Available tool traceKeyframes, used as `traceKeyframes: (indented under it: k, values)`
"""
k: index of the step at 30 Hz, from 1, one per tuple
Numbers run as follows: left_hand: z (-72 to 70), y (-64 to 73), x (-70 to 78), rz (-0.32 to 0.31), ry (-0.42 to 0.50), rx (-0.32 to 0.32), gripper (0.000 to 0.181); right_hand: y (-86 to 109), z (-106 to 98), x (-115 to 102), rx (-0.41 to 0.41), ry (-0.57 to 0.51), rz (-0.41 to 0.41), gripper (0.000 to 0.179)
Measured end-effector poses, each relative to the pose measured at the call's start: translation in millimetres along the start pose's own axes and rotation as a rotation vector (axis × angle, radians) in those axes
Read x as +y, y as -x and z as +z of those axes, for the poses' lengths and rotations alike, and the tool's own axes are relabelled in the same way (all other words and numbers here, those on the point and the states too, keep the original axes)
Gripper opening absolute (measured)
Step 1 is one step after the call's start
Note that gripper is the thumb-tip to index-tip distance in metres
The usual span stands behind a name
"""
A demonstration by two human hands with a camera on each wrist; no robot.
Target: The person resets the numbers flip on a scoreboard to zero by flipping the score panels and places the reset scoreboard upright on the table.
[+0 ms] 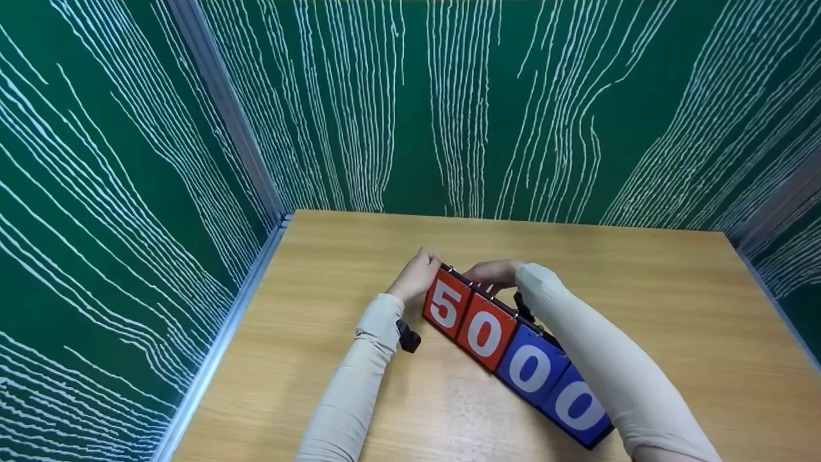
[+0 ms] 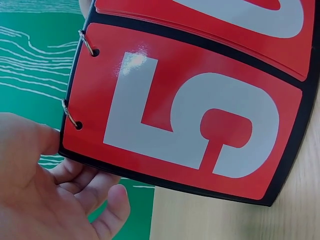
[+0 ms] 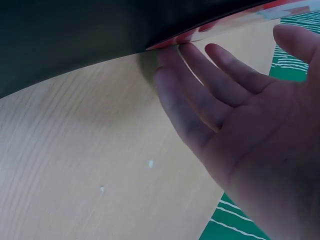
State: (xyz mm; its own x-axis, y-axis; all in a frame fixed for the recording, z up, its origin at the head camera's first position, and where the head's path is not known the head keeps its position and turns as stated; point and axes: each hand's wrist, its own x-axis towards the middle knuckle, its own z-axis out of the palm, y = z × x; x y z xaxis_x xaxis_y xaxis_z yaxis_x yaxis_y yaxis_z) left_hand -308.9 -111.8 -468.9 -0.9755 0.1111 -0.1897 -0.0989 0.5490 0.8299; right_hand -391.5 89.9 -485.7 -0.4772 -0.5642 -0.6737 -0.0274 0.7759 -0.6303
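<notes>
A flip scoreboard (image 1: 484, 333) shows 5 and 0 on red cards, then 0 and 0 on blue cards. It slants across the table, its lower right part overlapped by the right sleeve. My left hand (image 1: 415, 276) grips its upper left corner. In the left wrist view, the thumb of this hand (image 2: 30, 175) lies at the ringed edge and fingers reach under the black backing. Behind the board is my right hand (image 1: 497, 273). The right wrist view has this hand (image 3: 250, 120) with extended fingers, fingertips right at the board's edge, where a red card (image 3: 185, 37) shows.
The wooden table (image 1: 308, 289) has green walls (image 1: 410, 115) with white wavy lines at the back and sides. A grey metal rail (image 1: 218, 346) runs along its left edge. Small white specks (image 3: 151, 163) lie on the wood in the right wrist view.
</notes>
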Motion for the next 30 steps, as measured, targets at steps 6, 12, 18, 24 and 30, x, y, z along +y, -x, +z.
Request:
traceKeyframes:
  k: [6, 12, 18, 24, 30]
  values:
    - [-0.5, 0.8, -1.0, -0.020, 0.033, -0.003, 0.030, 1.3, -0.4, -0.4, 0.000, -0.007, 0.010, 0.056]
    - [-1.1, 1.2, -0.5, -0.024, 0.028, -0.004, 0.031, 2.5, 0.6, 0.9, 0.014, -0.009, 0.018, 0.054]
    - [-2.6, 2.4, -0.2, -0.034, 0.026, -0.014, 0.032, -1.3, 2.8, 3.8, 0.026, -0.035, 0.035, 0.052]
    - [-2.4, 0.7, -1.4, -0.003, -0.018, -0.025, 0.036, -9.8, 5.7, 7.8, -0.004, -0.038, 0.025, 0.043]
    - [-2.3, 1.5, -0.9, -0.004, -0.031, -0.028, 0.033, -12.2, 4.7, 9.2, -0.030, -0.034, 0.018, 0.040]
